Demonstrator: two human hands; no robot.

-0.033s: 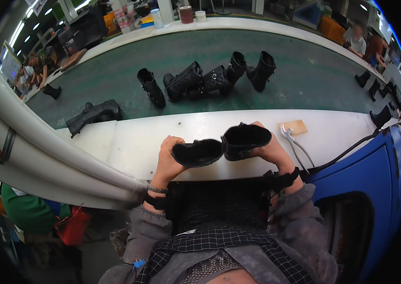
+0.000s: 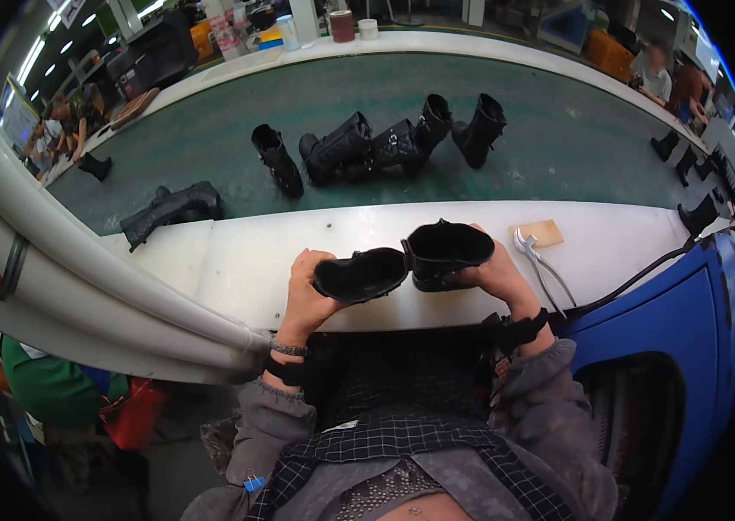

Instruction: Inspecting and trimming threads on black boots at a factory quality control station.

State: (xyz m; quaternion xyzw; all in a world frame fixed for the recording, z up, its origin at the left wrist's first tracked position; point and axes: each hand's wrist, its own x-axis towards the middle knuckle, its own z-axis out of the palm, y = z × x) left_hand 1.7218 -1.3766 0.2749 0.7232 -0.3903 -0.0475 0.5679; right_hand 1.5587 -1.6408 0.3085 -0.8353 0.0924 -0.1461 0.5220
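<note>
I hold a pair of black boots over the white ledge, with their shaft openings facing me. My left hand (image 2: 305, 293) is wrapped around the outer side of the left boot (image 2: 360, 276). The right boot (image 2: 448, 252) is gripped on its outer side by my right hand (image 2: 501, 276). Their shaft rims touch or nearly touch in the middle, and the right one sits slightly higher. The soles and toes are hidden beneath the shafts. Some of my fingers are out of sight behind the leather. Right of my right hand, metal pincers (image 2: 544, 267) rest against a tan block (image 2: 546, 232).
Several black boots (image 2: 337, 148) stand or lie on the green conveyor belt (image 2: 558, 113). Another boot pair (image 2: 175, 211) lies at the ledge's left. Thick pale pipes (image 2: 116, 269) flank my left, a blue machine (image 2: 658, 339) my right. Co-workers sit at both far ends.
Both boots have shifted very slightly up and to the left with my hands. My grip on them is the same.
</note>
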